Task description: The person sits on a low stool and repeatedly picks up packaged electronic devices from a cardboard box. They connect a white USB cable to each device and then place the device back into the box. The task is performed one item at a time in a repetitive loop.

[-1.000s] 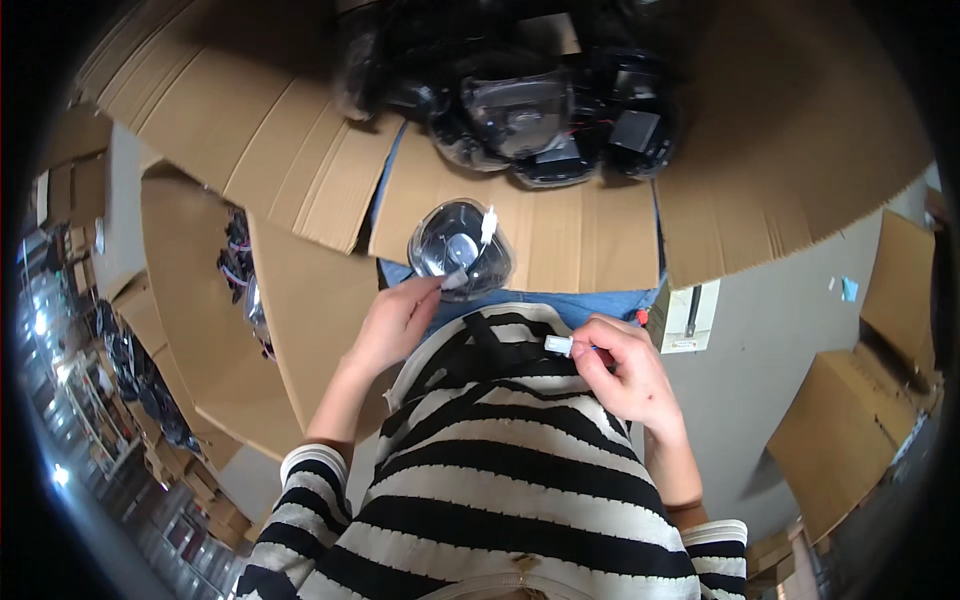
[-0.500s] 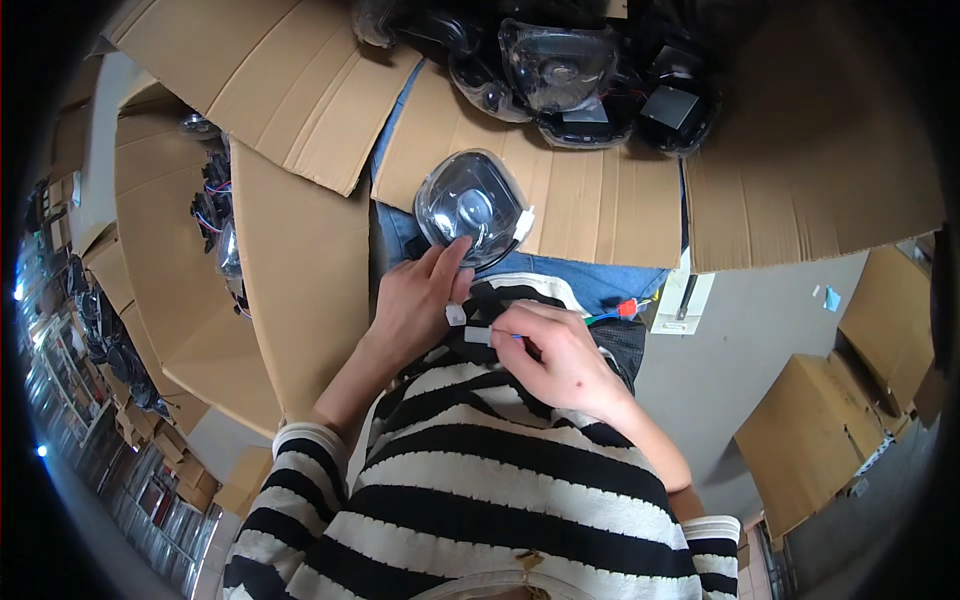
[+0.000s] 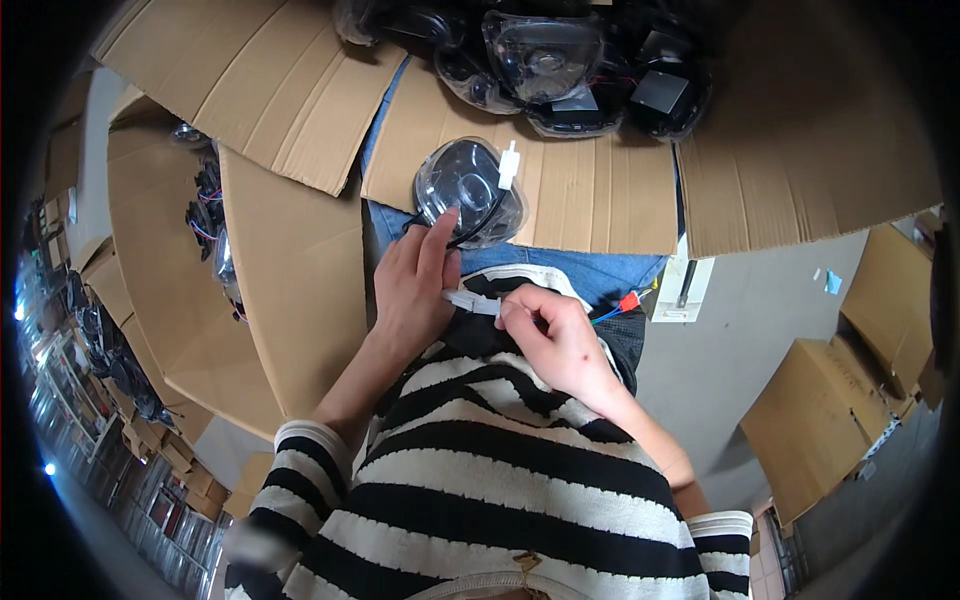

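Note:
A rounded unit in a transparent plastic cover point(image 3: 448, 178) rests on the cardboard flap in front of me, its black cable looped over it. On that cable a white plug point(image 3: 508, 166) lies across the cover. My left hand point(image 3: 412, 283) is closed on one white wire connector, its index finger stretched toward the cover. My right hand point(image 3: 555, 335) pinches a second white wire connector point(image 3: 487, 305), end to end with the first; I cannot tell whether they are locked. Coloured wires with a red plug point(image 3: 630, 301) stick out beyond my right hand.
Several black units with transparent covers point(image 3: 545, 60) are piled in the box ahead. An open carton point(image 3: 290, 290) with wired parts stands at left. A cardboard flap point(image 3: 800, 190) spreads at right, and another carton point(image 3: 815, 425) sits on the floor.
The two white connectors have come together between my hands. On the covered unit, the white plug has swung upward and the cable has shifted.

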The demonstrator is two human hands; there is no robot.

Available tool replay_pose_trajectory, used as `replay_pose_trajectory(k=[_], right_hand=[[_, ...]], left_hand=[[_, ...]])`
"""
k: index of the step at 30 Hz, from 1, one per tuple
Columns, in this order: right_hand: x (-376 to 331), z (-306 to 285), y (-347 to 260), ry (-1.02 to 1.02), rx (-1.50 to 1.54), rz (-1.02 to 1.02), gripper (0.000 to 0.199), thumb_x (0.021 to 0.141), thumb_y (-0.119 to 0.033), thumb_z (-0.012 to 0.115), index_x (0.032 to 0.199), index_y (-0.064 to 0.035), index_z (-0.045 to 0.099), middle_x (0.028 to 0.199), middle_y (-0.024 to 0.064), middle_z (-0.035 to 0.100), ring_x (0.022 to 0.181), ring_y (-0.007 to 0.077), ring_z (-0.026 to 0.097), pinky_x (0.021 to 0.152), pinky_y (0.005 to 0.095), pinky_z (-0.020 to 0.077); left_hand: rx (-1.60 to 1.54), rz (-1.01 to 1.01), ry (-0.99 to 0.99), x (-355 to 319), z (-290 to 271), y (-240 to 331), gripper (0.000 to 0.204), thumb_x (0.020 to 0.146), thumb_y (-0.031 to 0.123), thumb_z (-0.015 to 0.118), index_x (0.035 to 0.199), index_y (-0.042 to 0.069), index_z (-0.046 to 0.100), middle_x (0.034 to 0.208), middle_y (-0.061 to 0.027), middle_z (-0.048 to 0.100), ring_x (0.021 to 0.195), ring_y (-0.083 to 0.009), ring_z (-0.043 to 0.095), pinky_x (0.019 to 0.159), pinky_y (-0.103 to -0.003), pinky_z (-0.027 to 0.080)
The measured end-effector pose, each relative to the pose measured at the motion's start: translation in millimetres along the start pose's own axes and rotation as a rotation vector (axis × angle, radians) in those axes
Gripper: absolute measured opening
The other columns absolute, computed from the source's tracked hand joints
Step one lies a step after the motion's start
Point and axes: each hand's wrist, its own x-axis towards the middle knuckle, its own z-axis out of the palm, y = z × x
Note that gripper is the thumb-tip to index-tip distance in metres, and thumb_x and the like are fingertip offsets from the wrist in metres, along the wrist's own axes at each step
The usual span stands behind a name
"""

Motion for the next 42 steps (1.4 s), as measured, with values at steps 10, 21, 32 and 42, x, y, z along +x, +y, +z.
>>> replay_pose_trajectory(k=[10,21,32,42], right_hand=[[7,3,7,0.019,0.488,0.249,0.02,0.084,-0.01,0.044,0.072,0.0007,0.055,0.058,-0.0026,0.046,0.054,0.0035,0.038,0.048,0.0184,0.0288],[19,4,21,0.229,-0.033,-0.045,0.011,0.078,-0.01,0.049,0.075,-0.0014,0.056,0.058,0.015,0.052,0.048,0.0217,0.05,0.049,0.0303,0.0396],[-2,-51,8,0.016,-0.054,-0.051,0.011,0.079,-0.008,0.048,0.075,-0.0007,0.054,0.055,0.0025,0.047,0.048,0.006,0.038,0.044,0.0224,0.0303],[-11,-59,-10,-0.086,0.013,-0.217,0.004,0.079,-0.005,0.051,0.078,-0.0012,0.054,0.063,0.0028,0.049,0.048,0.008,0.038,0.044,0.0225,0.0297]], left_hand=[[-0.047,0.269,0.383,25,38,-19,0.034,0.077,0.006,0.049,0.11,-0.001,0.045,0.089,-0.0142,0.054,0.072,-0.0272,0.052,0.063,-0.035,0.039],[-0.048,0.222,0.129,23,31,-11,0.031,0.073,0.005,0.054,0.105,0.007,0.051,0.077,-0.008,0.051,0.066,-0.0238,0.05,0.056,-0.033,0.037],[-0.721,-0.186,-0.409,22,-26,-16,0.021,0.072,0.006,0.061,0.093,0.005,0.063,0.068,-0.0047,0.052,0.066,-0.0181,0.048,0.064,-0.029,0.038],[-0.779,-0.061,-0.604,30,-38,-1,0.019,0.068,0.003,0.059,0.086,0.007,0.064,0.064,-0.0019,0.05,0.068,-0.0166,0.046,0.074,-0.029,0.032]])
